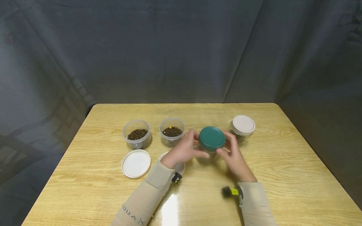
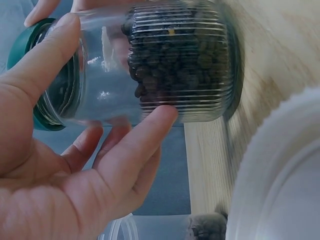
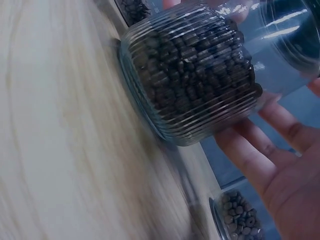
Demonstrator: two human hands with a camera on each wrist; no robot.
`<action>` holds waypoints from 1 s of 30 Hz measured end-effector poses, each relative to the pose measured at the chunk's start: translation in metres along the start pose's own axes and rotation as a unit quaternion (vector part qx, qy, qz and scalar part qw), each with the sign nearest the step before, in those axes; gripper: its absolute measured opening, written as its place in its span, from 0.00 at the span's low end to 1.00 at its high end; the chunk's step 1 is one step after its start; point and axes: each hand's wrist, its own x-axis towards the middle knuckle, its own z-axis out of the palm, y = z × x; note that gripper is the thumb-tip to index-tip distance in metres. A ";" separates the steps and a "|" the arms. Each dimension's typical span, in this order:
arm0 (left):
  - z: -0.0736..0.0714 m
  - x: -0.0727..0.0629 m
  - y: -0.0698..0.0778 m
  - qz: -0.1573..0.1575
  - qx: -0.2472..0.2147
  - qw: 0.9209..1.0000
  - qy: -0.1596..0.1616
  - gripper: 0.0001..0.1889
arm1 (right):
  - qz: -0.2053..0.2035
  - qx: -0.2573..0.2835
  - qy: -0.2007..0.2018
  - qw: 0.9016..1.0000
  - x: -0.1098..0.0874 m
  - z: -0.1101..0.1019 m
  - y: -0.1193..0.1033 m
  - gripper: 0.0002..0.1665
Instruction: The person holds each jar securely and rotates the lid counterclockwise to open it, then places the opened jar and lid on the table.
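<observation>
Both hands are around a clear glass jar [image 2: 107,65] with a green lid [image 1: 212,138] and dark brown pellets in its ribbed lower part. My left hand [image 1: 183,151] holds its left side, thumb by the lid and a finger against the ribbed glass in the left wrist view. From the right, my right hand [image 1: 236,158] grips the jar, its fingers bent along the glass in the right wrist view. The jar stands nearly upright; whether its base touches the table I cannot tell.
Two open plastic tubs of brown pellets, a left tub [image 1: 143,143] and a middle tub [image 1: 169,142], stand left of the jar. A white lid [image 1: 136,164] lies before one; another lid [image 1: 181,169] is partly under my left wrist. Right stands a white-lidded jar [image 1: 243,125].
</observation>
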 end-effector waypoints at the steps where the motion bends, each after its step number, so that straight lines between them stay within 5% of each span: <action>1: 0.000 0.000 0.000 0.000 0.000 1.000 0.000 0.36 | 0.000 0.002 -0.001 1.000 0.000 0.000 0.000 0.37; 30: 0.001 0.001 -0.003 -0.012 0.015 1.000 0.003 0.38 | -0.010 -0.026 -0.016 0.999 -0.003 -0.004 -0.003 0.34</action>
